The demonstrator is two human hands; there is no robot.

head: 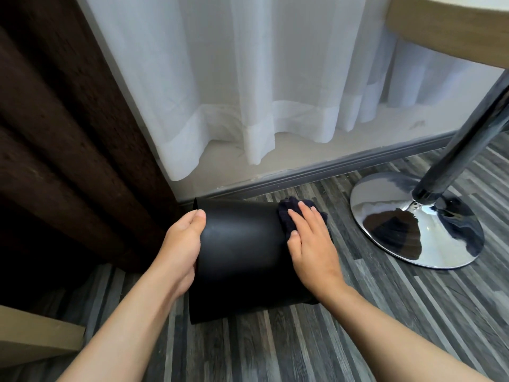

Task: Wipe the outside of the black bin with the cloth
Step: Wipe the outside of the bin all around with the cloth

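Floor (316,340), grey striped planks, fills the lower frame; white curtain (248,78) across the top, dark drape (68,119) upper left. Chrome table base (399,235) at right, well apart from the work.

Black bin (242,257) at frame centre, tipped on its side, open end toward the left; I judge this exposes the wall and bottom for wiping.

My left hand (181,249) grips the rim, thumb over the edge, steadying it against rolling.

My right hand (314,244) lies flat, fingers spread, pressing the dark cloth (286,216) against the bin's bottom end, right of centre.
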